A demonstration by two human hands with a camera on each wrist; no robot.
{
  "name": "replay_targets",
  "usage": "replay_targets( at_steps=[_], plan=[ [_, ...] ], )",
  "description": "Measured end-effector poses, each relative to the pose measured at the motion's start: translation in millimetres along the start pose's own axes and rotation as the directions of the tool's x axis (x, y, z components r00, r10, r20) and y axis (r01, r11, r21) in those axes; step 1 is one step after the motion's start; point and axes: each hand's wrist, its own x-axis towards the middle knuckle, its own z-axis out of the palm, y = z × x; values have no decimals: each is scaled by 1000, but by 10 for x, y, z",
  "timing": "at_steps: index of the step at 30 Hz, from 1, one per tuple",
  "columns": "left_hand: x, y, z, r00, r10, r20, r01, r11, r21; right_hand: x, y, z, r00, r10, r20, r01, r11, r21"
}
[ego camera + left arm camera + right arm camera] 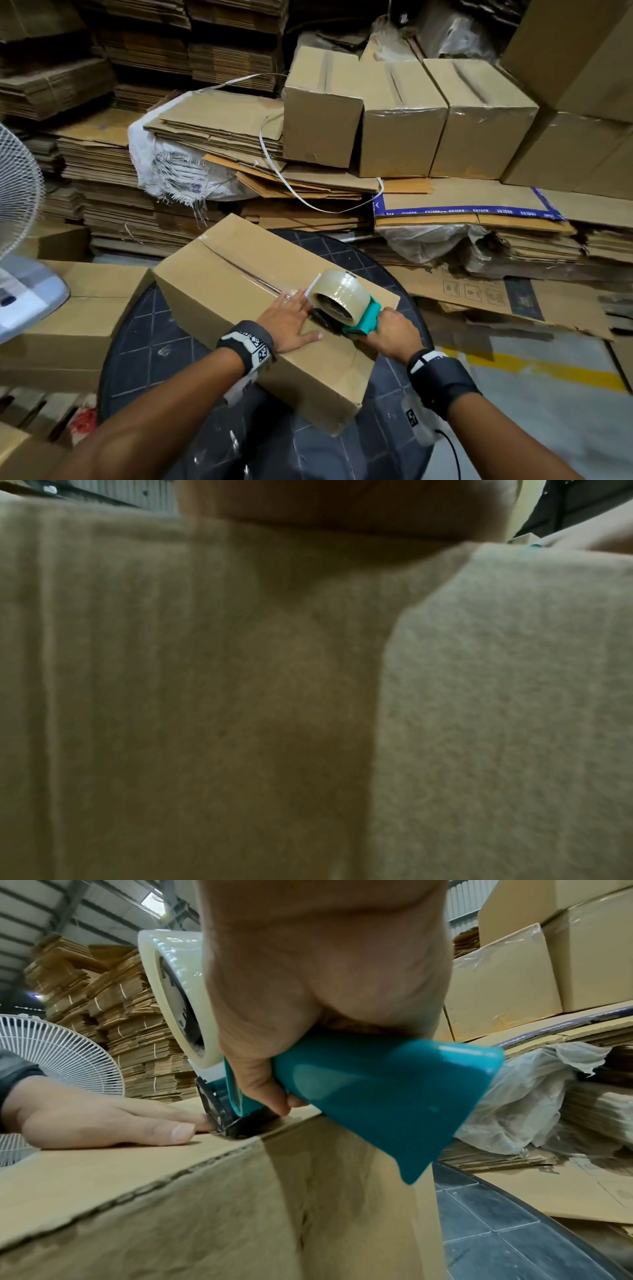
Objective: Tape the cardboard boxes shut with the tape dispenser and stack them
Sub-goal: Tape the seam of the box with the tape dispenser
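A long cardboard box (239, 274) lies on a round dark table (387, 387), with clear tape along its top seam. My right hand (394, 330) grips the teal handle of the tape dispenser (346, 303), whose clear roll stands above the box's near end. In the right wrist view the dispenser (377, 1091) has its black blade end down at the box's top edge (171, 1191). My left hand (291, 318) lies flat with straight fingers on the box top, right beside the dispenser's nose. The left wrist view shows only blurred cardboard (240, 696).
Three taped boxes (404, 120) stand in a row at the back on flattened cardboard piles (212, 137). Another closed box (85, 308) sits left of the table beside a white fan (17, 192). Flat cardboard sheets (496, 298) cover the floor to the right.
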Motion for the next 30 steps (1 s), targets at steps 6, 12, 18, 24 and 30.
replay_targets(
  at_steps=[6,12,18,24,30],
  plan=[
    [65,-37,64,1000,5,-11,-5,1000,18,-24,49,-31,999,-32,4,32,998,-44],
    [87,-32,66,999,-33,39,32,999,35,-237,357,-273,998,-47,38,48,998,-42],
    [78,-11,49,999,-31,35,30,999,32,-598,872,-354,998,10,68,-11,1000,24],
    [26,204,-63,997,52,-58,-49,998,50,-645,862,-230,1000,-11,1,11,990,143],
    [43,1034,1,995,58,-84,-69,990,-126,-657,890,-149,1000,6,-12,-3,978,211]
  ],
)
